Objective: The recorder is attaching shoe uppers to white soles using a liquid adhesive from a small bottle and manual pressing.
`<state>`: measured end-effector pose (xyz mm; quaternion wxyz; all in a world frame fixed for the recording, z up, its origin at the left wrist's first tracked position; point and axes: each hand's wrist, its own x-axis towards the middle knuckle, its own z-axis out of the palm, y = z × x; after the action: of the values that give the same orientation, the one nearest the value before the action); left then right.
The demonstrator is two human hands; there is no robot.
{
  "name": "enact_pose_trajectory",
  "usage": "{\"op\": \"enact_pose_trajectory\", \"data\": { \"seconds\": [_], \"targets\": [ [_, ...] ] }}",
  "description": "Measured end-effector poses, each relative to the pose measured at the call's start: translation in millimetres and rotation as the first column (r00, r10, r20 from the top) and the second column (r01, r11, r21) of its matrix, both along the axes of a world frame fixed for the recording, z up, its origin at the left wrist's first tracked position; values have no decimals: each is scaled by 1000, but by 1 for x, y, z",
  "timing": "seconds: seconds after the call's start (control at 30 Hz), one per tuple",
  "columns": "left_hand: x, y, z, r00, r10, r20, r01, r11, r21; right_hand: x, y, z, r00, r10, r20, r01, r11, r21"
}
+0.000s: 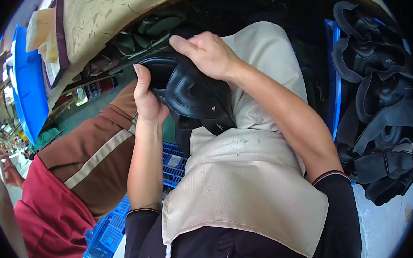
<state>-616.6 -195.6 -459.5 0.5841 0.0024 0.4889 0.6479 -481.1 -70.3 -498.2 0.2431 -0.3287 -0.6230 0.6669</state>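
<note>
Small pale lettering is showing near the lower tip of the black shoe upper, with a tiny emblem sitting just above it; both are too small to read. More pale marks are showing on the stacked black uppers well to the right of the apron, and white letters are running along the dark shirt below the apron, partly cut off.

The single upper is lying across the left side of the apron's lap part, its lower tip overlapping the cloth. The left hand is pinching its left edge, the thumb lying along the rim and the fingers hiding behind. The right hand is curling over its top edge, thumb pointing left; whether it is gripping cannot be told.

At least five uppers are overlapping in the stack, their exact number being hard to make out. Two blue baskets, one close and one lower, are showing left of the apron, partly covered. Beyond them, one other person's brown and red clothing is filling the left side.
</note>
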Motion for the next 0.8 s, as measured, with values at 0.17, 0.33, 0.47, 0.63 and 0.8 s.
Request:
{"op": "enact_pose_trajectory", "data": {
  "seconds": [0.17, 0.33, 0.47, 0.63, 0.8],
  "targets": [
    [0, -8, -6, 994, -105, -11, 105, 994, -9, 24, -12, -7, 989, 5, 145, 6, 997, -75],
    [-2, -17, -21, 978, -162, -132, 163, 987, -6, 26, -8, -26, 998, 50, 47, -39, 978, -203],
    [-8, -19, -26, 974, -147, -174, 148, 989, -5, 13, -13, -38, 998, 37, -47, -44, 987, -156],
    [-8, -17, -27, 998, 69, -3, -69, 997, 15, -6, -10, -35, 995, 100, 16, -100, 995, -10],
    [-13, -22, -31, 999, -23, 25, 22, 998, 63, 6, -28, -35, 990, -15, 138, 29, 994, -101]
  ]
}}
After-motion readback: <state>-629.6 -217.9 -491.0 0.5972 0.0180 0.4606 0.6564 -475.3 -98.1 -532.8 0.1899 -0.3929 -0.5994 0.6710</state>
